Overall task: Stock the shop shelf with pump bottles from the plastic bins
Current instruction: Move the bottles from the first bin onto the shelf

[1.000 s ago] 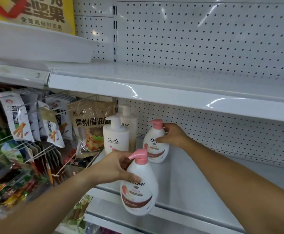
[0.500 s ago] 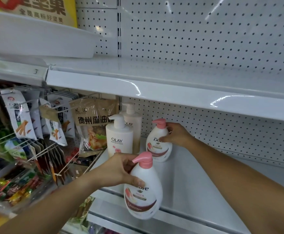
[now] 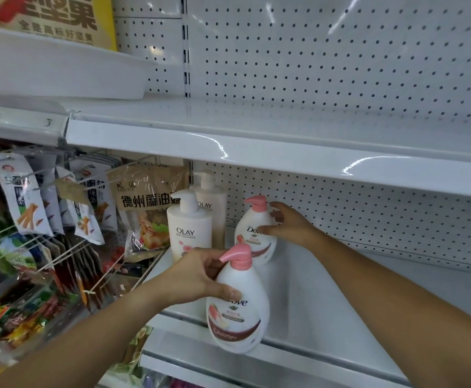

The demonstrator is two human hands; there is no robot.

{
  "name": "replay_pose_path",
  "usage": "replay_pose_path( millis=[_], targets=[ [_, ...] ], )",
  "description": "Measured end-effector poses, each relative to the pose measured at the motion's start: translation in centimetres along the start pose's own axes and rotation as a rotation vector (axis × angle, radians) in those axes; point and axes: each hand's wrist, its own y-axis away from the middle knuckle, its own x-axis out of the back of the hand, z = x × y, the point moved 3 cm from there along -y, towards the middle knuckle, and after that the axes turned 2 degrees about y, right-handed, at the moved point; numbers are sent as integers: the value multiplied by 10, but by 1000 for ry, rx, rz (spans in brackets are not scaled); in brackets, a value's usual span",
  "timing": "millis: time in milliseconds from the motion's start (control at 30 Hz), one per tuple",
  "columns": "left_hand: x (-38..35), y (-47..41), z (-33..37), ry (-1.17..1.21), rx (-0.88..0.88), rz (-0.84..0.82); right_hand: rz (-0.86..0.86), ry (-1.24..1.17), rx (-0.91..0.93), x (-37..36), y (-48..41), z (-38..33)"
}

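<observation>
- Left hand [image 3: 197, 275] clamps the neck of a pink-capped Dove bottle [image 3: 238, 317], thumb across its front, at the front lip of the shelf [image 3: 326, 289], lower centre of frame.
- Right hand [image 3: 290, 226], wrapped round the rear Dove bottle [image 3: 253, 242] half a second ago, has loosened: its fingers are spread clear of the pump and only the thumb touches the label.
- That rear bottle stands upright at mid-frame, just beside two Olay bottles [image 3: 189, 228]. It looks placed, which leaves the front one next to set down.
- Against the shelf, the front bottle has barely shifted.
- Hidden: the left fingers behind the bottle. Whether its base rests on the shelf or hangs at the lip cannot be told. No bins are in frame, and one Olay bottle half covers the other.
</observation>
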Motion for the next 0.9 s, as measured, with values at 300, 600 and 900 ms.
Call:
replay_pose_path(
  millis=[300, 600, 900],
  targets=[
    [-14, -17, 17, 33, -28, 65, 182, -280, 65, 12, 106, -7],
    [-28, -28, 13, 153, -70, 56, -21, -416, 49, -53, 181, 14],
    [-33, -30, 13, 191, -122, 107, 95, -255, 83, -58, 180, -4]
  ],
)
